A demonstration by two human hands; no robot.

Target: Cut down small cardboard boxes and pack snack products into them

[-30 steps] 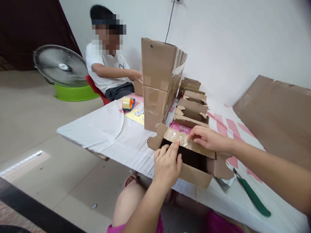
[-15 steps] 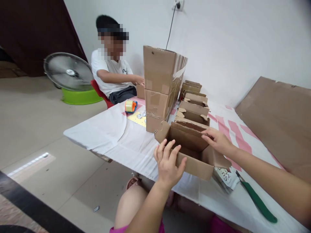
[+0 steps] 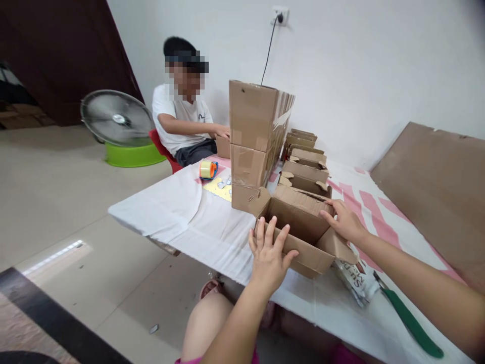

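An open-topped cardboard box (image 3: 308, 253) sits at the near edge of the table, its inside facing up. My left hand (image 3: 270, 255) lies against its near wall with fingers spread over the rim. On the far side, my right hand (image 3: 343, 221) pinches the rim near the right corner, thumb toward the inside. The box's end flaps stand out at left and right. Directly behind it runs a row of open cardboard boxes (image 3: 305, 171). A printed plastic packet (image 3: 354, 285) lies by the box's right end, beside a green-handled knife (image 3: 411, 316).
Cardboard boxes are stacked in a tall wall (image 3: 250, 129) at mid-table. Left of it are a tape roll (image 3: 207, 170) and a yellow sheet (image 3: 217, 188). A seated person (image 3: 185, 121) touches a box behind the stack. A large cardboard sheet (image 3: 435, 187) leans at right; a fan (image 3: 117, 119) stands at left.
The box has shifted slightly away from me, toward the row behind it, with both hands still on it. More of the far flap's face shows. The whole view has moved a little.
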